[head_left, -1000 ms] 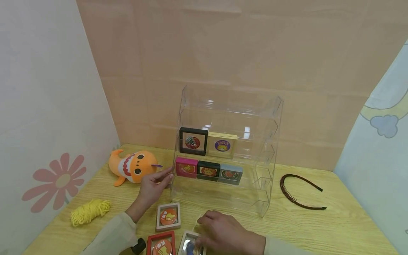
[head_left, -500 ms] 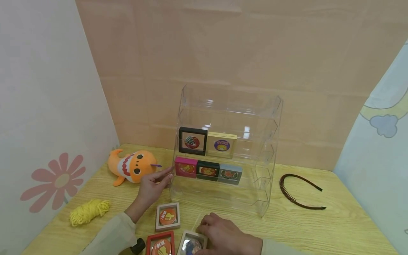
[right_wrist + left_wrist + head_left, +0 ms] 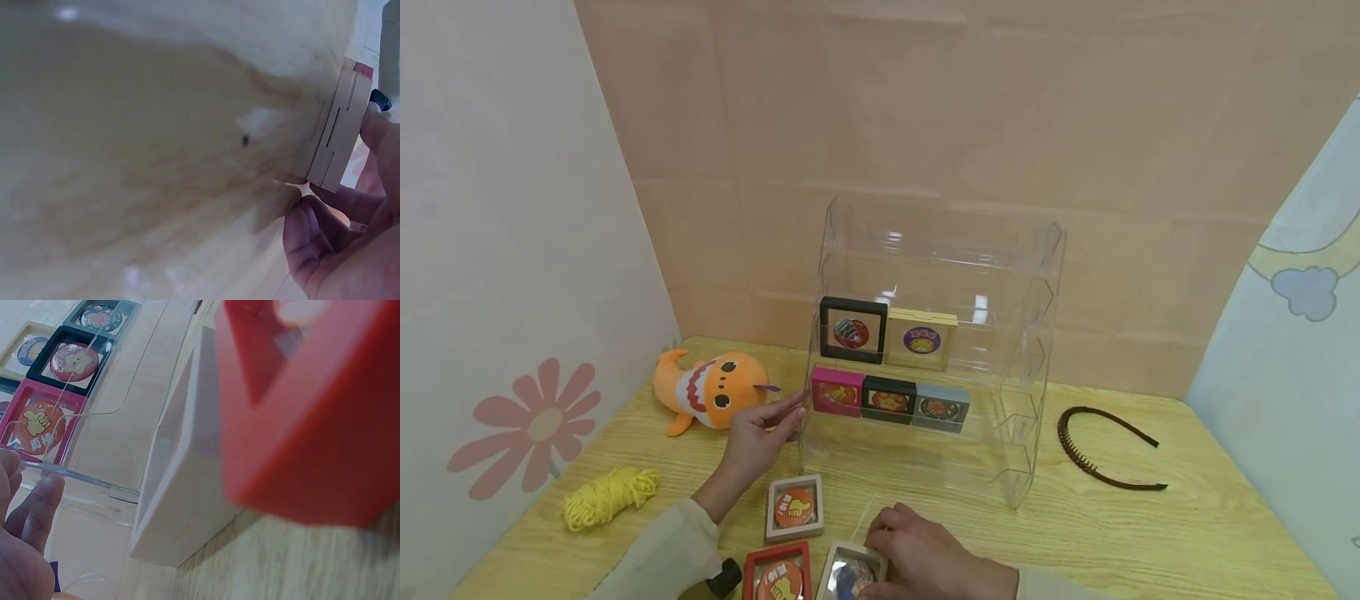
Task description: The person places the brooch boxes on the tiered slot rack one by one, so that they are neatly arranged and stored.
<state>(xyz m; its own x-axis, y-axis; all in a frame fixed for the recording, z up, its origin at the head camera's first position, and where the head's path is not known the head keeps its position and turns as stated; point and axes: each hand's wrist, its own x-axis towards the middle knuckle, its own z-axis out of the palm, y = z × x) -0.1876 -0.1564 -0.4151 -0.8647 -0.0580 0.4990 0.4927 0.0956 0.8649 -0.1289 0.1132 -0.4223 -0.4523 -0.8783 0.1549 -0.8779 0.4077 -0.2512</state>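
At the left side of a clear acrylic display rack (image 3: 917, 458), my left hand (image 3: 752, 446) pinches the edge of its side panel between thumb and fingers. My right hand (image 3: 925, 554) grips a beige badge frame (image 3: 842, 557) near the table's front, thumb at its near side and fingers at its far right corner. The right wrist view shows this frame's pale edge (image 3: 337, 128) beside the thumb. A red badge frame (image 3: 775, 554) and another beige badge frame (image 3: 795, 507) lie to its left.
The rack holds black (image 3: 853, 331), yellow (image 3: 921, 342), pink (image 3: 837, 392), small black (image 3: 888, 401) and grey (image 3: 941, 410) frames. Around it lie an orange plush shark (image 3: 730, 387), yellow rope (image 3: 610, 498), a brown headband (image 3: 1075, 454) and a black-ended object (image 3: 725, 578).
My right hand has shifted slightly toward the front and its fingers have settled on the beige frame's edge. My left hand keeps its hold on the rack.
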